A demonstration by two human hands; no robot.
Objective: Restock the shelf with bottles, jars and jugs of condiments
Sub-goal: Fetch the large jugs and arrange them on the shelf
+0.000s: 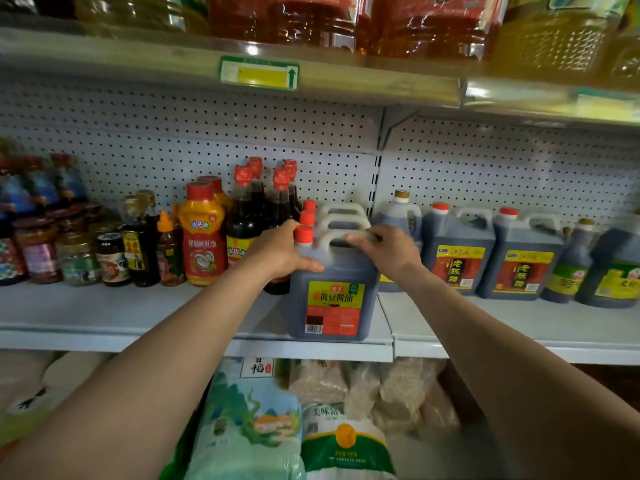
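Observation:
A dark soy sauce jug (332, 303) with a red cap and a yellow-and-red label stands at the front edge of the middle shelf (145, 327). Two more jugs of the same kind line up behind it. My left hand (280, 252) grips the front jug's left shoulder beside the cap, thumb across its front. My right hand (388, 251) holds the jug's white handle from the right, fingers curled over it.
Tall soy bottles (249, 216), an oyster sauce bottle (204, 237) and several jars (76, 258) stand to the left. Vinegar jugs (457, 258) fill the shelf to the right. Oil jugs sit on the upper shelf (346, 77). Rice bags (249, 424) lie below.

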